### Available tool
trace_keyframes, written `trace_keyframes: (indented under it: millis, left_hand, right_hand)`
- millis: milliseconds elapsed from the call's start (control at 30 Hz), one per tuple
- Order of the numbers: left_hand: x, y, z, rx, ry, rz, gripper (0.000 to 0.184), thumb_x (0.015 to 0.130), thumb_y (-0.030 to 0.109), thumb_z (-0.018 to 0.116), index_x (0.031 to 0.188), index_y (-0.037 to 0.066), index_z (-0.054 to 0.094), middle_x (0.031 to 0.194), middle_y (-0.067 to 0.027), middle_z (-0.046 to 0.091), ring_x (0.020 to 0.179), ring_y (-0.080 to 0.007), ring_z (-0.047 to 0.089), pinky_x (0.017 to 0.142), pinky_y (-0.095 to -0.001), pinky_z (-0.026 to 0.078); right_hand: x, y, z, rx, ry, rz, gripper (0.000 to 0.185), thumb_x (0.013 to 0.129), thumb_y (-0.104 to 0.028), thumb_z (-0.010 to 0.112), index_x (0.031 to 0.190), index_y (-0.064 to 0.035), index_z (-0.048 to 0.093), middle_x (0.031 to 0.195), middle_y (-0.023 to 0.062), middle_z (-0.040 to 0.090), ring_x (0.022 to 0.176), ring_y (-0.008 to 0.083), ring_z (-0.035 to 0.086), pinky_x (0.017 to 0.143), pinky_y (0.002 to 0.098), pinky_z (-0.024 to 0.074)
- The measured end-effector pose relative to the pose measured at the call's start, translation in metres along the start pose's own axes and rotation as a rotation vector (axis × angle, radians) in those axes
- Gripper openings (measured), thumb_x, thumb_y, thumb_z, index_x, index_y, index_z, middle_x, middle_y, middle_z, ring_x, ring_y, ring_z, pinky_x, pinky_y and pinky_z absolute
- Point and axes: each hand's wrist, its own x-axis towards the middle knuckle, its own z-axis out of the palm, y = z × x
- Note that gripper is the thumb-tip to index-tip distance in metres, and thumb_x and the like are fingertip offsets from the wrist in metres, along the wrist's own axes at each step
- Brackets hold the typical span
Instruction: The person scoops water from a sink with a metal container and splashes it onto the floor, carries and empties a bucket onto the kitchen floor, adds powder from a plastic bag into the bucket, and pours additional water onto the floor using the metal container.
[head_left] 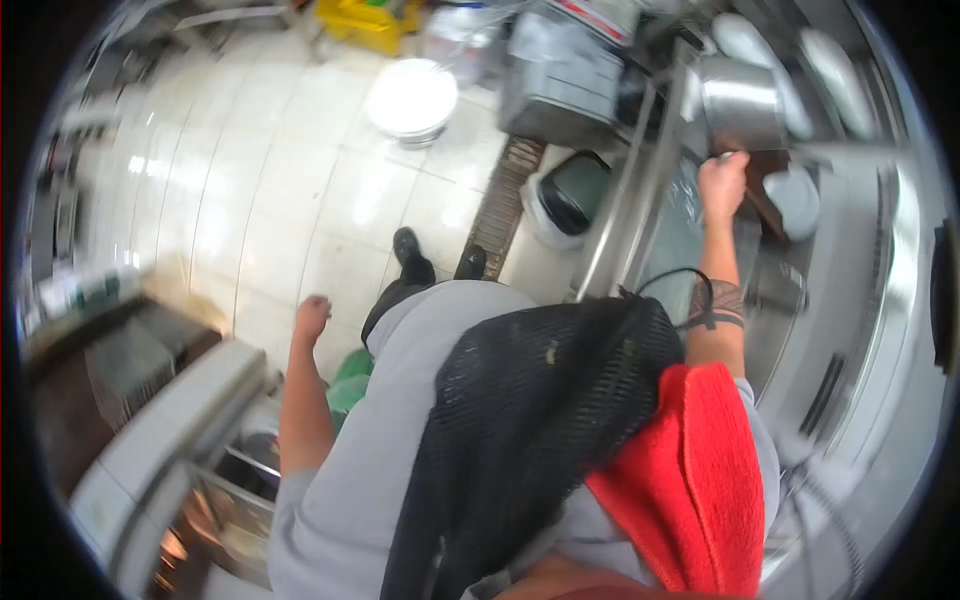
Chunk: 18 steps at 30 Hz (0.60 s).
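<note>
My right hand (724,188) reaches over the steel sink counter at the right, its fingers closed around the handle of a metal pot (742,105). The pot is tipped on its side, by the far end of the counter. Close to that hand, a white container (795,202) sits on the counter. My left hand (313,316) hangs low over the tiled floor at the left, loosely curled, and I see nothing in it. A red towel (700,480) and black mesh cloth (540,390) lie over my chest and shoulder.
A white bucket (412,98) stands on the tiled floor (270,180). Past the drain grate (508,190) are a grey bin (562,80) and a white tub with a black container (577,192). At the lower left runs a counter (170,430); a yellow object (368,24) is at the top.
</note>
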Motion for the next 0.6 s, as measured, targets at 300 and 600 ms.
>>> trace_keyframes:
  millis: [300,600]
  left_hand:
    - [-0.036,0.077,-0.001,0.286,-0.180,-0.025,0.024,0.081,0.011,0.060,0.101,-0.002,0.062,0.081,-0.0090,0.065,0.066,-0.0169,0.063,0.053,-0.0274,0.047]
    - [-0.007,0.124,0.000,0.303,-0.135,0.142,0.025,0.084,0.013,0.060,0.102,-0.004,0.062,0.083,-0.0099,0.066,0.071,-0.0172,0.063,0.065,-0.0299,0.050]
  right_hand:
    - [-0.185,0.269,0.043,-0.088,-0.297,0.846,0.037,0.081,-0.018,0.058,0.111,0.0028,0.051,0.100,0.0247,0.065,0.097,0.0380,0.064,0.083,0.0461,0.0507]
    - [-0.186,0.231,0.148,1.528,-0.655,1.370,0.021,0.083,-0.007,0.049,0.062,-0.0071,0.048,0.051,0.0003,0.042,0.044,0.0183,0.040,0.046,0.0342,0.0392]
